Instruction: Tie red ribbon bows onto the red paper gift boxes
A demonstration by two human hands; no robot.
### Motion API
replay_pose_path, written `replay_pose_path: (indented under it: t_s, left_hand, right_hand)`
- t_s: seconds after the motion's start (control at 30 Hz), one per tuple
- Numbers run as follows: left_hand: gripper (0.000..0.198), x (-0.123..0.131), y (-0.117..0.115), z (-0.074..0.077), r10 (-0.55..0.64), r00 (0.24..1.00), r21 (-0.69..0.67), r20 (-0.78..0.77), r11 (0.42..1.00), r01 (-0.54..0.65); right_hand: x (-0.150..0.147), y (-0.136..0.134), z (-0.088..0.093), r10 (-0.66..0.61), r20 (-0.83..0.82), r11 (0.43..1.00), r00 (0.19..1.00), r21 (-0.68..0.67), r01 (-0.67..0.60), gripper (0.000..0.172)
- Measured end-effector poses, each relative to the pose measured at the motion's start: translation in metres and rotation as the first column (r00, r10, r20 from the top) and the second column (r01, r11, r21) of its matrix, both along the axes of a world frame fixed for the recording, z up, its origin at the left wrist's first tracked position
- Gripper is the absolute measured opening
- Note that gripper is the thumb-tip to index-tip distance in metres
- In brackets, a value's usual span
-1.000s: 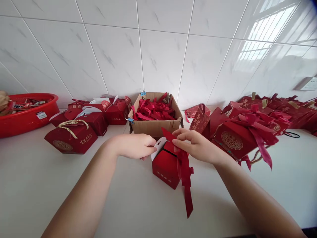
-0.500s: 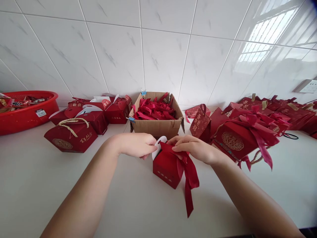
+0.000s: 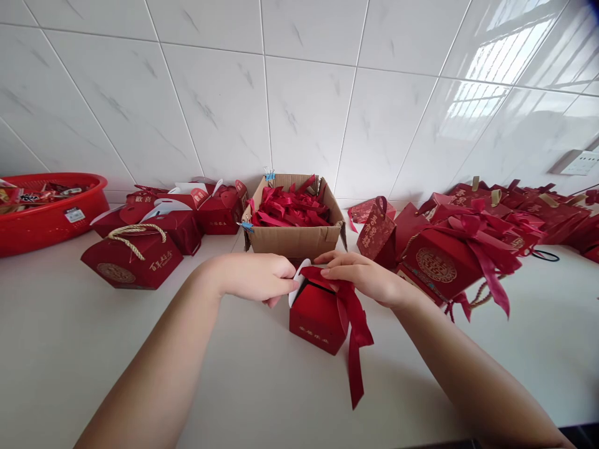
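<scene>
1. White tiled wall (image 3: 309, 112) backs a pale worktop (image 3: 253, 374) in the head view, which is the only view supplied.
2. Locate the workpiece: one small red box (image 3: 316, 318) sits upright at mid-worktop, just in front of a cardboard carton (image 3: 292, 238) filled with loose red ribbons (image 3: 292, 206). Gold lettering marks its front panel; a dark gap shows at its top.
3. Left hand (image 3: 262, 277): fingers curled, thumb and forefinger closed on the edge of the raised white flap (image 3: 296, 296) at the box's left side.
4. Right hand (image 3: 358, 277): thumb and fingers pinched on a dark red ribbon (image 3: 359, 324) above the box top. One end reaches the flap; the long tail hangs off the right side down to the worktop. Whether the short end passes through an opening cannot be told.
5. Step in hand, by judgement: leading the ribbon across the top to the flap.
6. Requirement for the next move, by judgement: hold the flap steady, present the ribbon end flat, and leave slack in the tail.
7. Surroundings: rope-handled box (image 3: 133, 262) at left; bow-tied box (image 3: 437, 268) at right.
</scene>
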State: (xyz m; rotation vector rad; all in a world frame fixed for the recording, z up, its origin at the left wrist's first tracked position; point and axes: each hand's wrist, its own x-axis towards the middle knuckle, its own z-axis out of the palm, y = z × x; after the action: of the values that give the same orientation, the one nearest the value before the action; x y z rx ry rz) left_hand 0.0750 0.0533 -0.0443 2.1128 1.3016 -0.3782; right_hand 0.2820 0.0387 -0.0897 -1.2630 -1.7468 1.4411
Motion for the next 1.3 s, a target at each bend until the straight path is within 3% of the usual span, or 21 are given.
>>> replay_pose_path:
  t_s: [0.23,0.5,0.9,1.3]
  left_hand:
    - [0.040,-0.004,0.000,0.011,0.037,0.995,0.098,0.095,0.994,-0.046]
    - [0.029,0.007,0.002,-0.002,-0.026,0.981,0.175,0.192,0.985,-0.008]
    - [0.022,0.014,-0.004,-0.002,-0.013,0.991,0.221,0.130,0.975,-0.016]
    - [0.014,0.015,-0.003,-0.006,-0.030,0.979,0.262,0.203,0.965,-0.025]
  right_hand:
    - [0.001,-0.001,0.004,0.003,0.017,0.998,1.000,-0.058,-0.002,0.034]
    - [0.001,-0.002,0.004,0.020,0.009,0.998,1.000,-0.058,-0.020,0.024]
    - [0.001,-0.001,0.005,0.055,0.001,0.998,0.998,-0.037,-0.055,0.024]
    - [0.003,-0.002,0.006,0.089,0.031,0.996,0.996,-0.003,-0.089,0.027]
